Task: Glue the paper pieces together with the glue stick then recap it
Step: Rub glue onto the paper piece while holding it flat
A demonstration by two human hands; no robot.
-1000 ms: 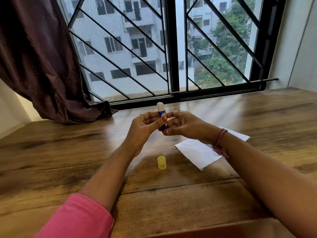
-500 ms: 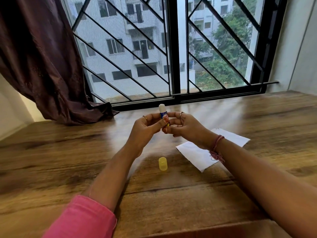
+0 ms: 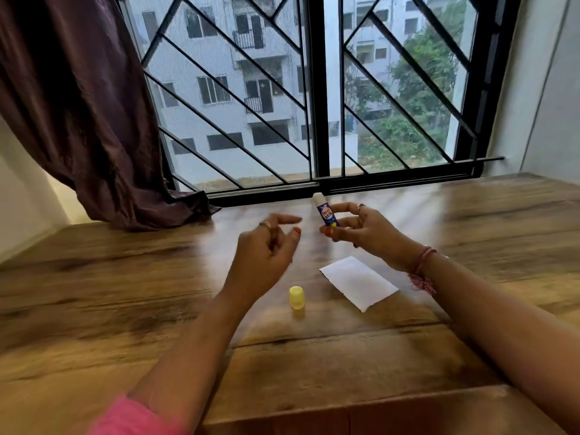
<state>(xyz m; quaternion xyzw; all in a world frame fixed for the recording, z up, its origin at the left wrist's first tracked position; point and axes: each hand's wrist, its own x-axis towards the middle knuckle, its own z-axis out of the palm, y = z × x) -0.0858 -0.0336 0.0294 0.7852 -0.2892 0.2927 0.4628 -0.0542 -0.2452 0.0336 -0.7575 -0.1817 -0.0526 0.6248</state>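
Your right hand (image 3: 361, 233) pinches the glue stick (image 3: 325, 212) (uncapped) above the table (image 3: 125, 309), nearly upright, white tip tilted left; your left hand (image 3: 266, 249), fingers loose, holds nothing.

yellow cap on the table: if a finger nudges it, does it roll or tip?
The yellow cap looks small and thin-walled, so probably very light and likely to skid on the smooth wooden table. It seems to stand on end; a high nudge may tip it, and its round body could then roll.

Wooden table (image 3: 125, 309) bears yellow cap (image 3: 296, 297) beside white paper (image 3: 359, 282).
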